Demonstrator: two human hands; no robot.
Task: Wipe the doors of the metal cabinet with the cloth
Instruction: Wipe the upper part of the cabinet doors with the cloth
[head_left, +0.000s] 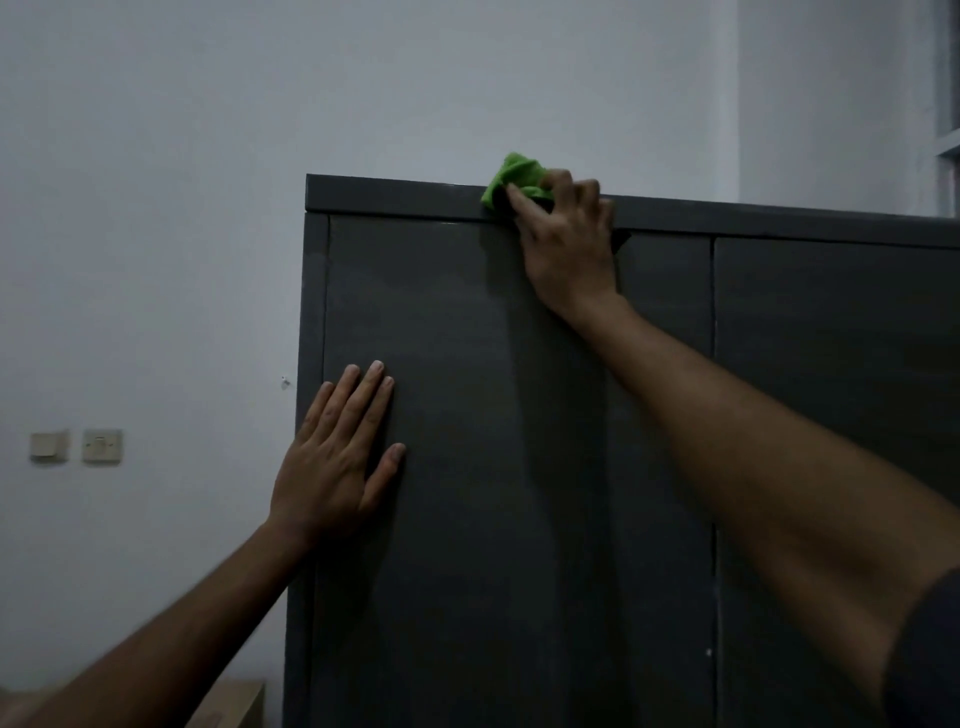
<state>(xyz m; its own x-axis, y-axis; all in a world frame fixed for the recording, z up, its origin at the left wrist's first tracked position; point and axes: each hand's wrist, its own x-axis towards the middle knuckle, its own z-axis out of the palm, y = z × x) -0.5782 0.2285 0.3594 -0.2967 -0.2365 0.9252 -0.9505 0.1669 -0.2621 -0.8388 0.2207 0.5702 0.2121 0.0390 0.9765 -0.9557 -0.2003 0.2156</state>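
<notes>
Tall dark grey metal cabinet (519, 467) fills centre and right of the head view, two doors visible; left door (493, 415) wide and glossy, right door (841, 389) beyond a vertical seam; flat top band (395, 195) runs above both doors. Right hand (569, 244) reaches up to the top edge of the left door, fingers curled around a bunched bright green cloth (514, 179); grip closed on the cloth, thumb side pressing it against the top band; cloth sits at the cabinet's upper front edge, part of it poking above the top. Left hand (337, 457) lies flat on the left door near its left edge, palm down, fingers spread and pointing up, holding nothing. Both forearms bare; dark sleeve (930, 654) at the right arm's lower corner. Pale grey wall (156, 208) behind; two small beige wall switches (78, 446) left of the cabinet, well apart from it; light wooden surface (234, 706) at the bottom left, partly hidden by the left arm.
</notes>
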